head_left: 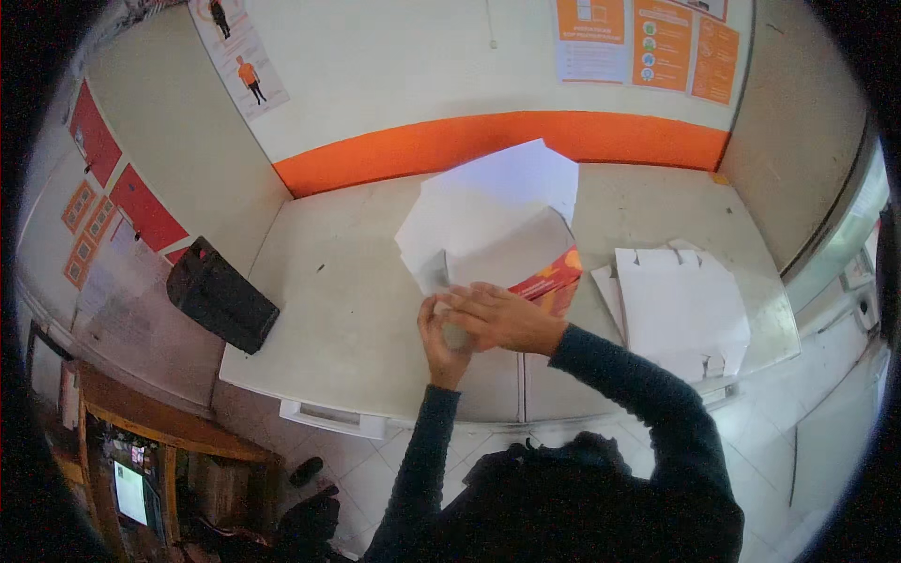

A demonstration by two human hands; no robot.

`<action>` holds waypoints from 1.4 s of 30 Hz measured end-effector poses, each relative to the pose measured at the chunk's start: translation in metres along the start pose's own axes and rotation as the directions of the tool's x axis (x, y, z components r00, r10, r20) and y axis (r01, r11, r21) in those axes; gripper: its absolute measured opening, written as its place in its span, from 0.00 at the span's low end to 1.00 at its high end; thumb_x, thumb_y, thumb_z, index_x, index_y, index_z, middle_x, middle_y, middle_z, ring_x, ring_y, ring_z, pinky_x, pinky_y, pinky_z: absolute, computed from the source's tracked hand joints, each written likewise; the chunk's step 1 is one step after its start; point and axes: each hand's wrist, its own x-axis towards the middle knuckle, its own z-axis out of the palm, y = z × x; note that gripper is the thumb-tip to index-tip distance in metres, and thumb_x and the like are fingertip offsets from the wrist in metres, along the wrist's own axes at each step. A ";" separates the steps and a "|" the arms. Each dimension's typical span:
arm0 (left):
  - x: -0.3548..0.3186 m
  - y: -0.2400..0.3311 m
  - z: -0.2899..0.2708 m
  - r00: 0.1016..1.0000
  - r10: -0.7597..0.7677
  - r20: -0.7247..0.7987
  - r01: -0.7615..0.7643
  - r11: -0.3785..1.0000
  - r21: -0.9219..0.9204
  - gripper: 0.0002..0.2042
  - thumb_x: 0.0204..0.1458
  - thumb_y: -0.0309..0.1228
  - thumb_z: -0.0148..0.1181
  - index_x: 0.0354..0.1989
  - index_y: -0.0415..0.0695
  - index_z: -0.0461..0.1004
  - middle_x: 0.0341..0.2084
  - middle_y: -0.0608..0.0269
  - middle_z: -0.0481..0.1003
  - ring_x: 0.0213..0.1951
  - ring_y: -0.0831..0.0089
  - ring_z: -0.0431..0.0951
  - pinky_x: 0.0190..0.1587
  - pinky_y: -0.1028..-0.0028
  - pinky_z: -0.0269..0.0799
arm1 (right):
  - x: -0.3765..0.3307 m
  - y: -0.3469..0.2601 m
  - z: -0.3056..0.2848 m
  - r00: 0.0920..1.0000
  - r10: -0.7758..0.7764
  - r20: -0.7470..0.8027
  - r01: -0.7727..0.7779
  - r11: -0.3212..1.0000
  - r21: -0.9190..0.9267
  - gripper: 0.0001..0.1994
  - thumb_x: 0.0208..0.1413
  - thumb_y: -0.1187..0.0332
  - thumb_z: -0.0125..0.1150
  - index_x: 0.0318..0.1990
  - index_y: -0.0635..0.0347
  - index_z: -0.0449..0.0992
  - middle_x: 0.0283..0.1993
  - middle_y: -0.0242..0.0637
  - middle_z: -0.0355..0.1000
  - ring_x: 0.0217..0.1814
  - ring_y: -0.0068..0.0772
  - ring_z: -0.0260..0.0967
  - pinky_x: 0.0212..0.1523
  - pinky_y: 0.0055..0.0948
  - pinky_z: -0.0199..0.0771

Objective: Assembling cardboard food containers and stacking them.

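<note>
Black container: upright but leaning in view, at the left edge of the worktop (310, 319), well apart from both hands.
Left hand (445, 355): fingers bent up at the carton's near left corner; whether its grip is clenched on the board, cannot tell.
Right hand (507, 320): fingers reach leftward over the left fingertips, its back near the red front panel; grip likewise hidden.
Carton (502, 220): part-folded on the worktop, beyond the hands, long axis running from near left to far right; right hand nearer its panel.
White blanks (680, 300): stacked flat, right of the carton.

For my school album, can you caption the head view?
Left fingers and right fingers together at a part-folded box near white card.
</note>
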 end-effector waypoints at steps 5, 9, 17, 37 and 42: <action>0.016 0.020 -0.020 0.991 -0.006 -0.134 -0.005 0.997 -0.082 0.20 0.41 0.28 0.62 0.42 0.39 0.63 0.53 0.47 0.58 0.55 0.54 0.59 0.56 0.60 0.53 | -0.055 0.013 -0.018 0.853 0.346 -0.392 -0.371 0.928 0.013 0.29 0.38 0.69 0.66 0.51 0.61 0.62 0.52 0.42 0.62 0.56 0.44 0.58 0.58 0.44 0.53; 0.061 0.057 -0.017 0.996 0.090 0.023 -0.091 0.995 0.050 0.19 0.38 0.27 0.62 0.41 0.41 0.66 0.52 0.46 0.61 0.52 0.54 0.63 0.55 0.60 0.56 | -0.093 0.027 -0.014 0.507 0.683 -0.525 -0.540 0.727 0.424 0.29 0.39 0.68 0.66 0.50 0.64 0.62 0.51 0.44 0.62 0.55 0.42 0.58 0.56 0.39 0.55; 0.130 0.104 0.076 0.641 0.267 0.719 -0.334 0.941 -0.051 0.13 0.43 0.29 0.56 0.40 0.44 0.70 0.49 0.53 0.65 0.48 0.56 0.68 0.49 0.67 0.64 | -0.113 0.054 -0.006 0.604 0.727 -0.326 -0.540 0.674 0.504 0.27 0.31 0.70 0.71 0.42 0.60 0.65 0.43 0.39 0.65 0.46 0.40 0.61 0.48 0.35 0.62; 0.090 0.099 0.029 0.798 0.147 0.584 -0.359 0.895 0.264 0.13 0.40 0.32 0.58 0.36 0.47 0.70 0.30 0.59 0.72 0.42 0.60 0.70 0.48 0.62 0.62 | -0.094 0.076 -0.057 0.953 0.279 -0.118 -0.263 0.955 0.136 0.26 0.27 0.70 0.70 0.40 0.56 0.68 0.50 0.41 0.62 0.59 0.44 0.55 0.54 0.39 0.60; 0.076 0.056 -0.023 0.699 -0.062 0.712 -0.382 0.810 0.445 0.12 0.38 0.30 0.60 0.34 0.47 0.69 0.29 0.60 0.71 0.42 0.62 0.69 0.52 0.62 0.56 | -0.092 0.088 -0.053 0.994 0.106 -0.011 -0.102 0.975 0.198 0.17 0.31 0.73 0.64 0.35 0.58 0.69 0.41 0.36 0.67 0.57 0.42 0.60 0.55 0.44 0.58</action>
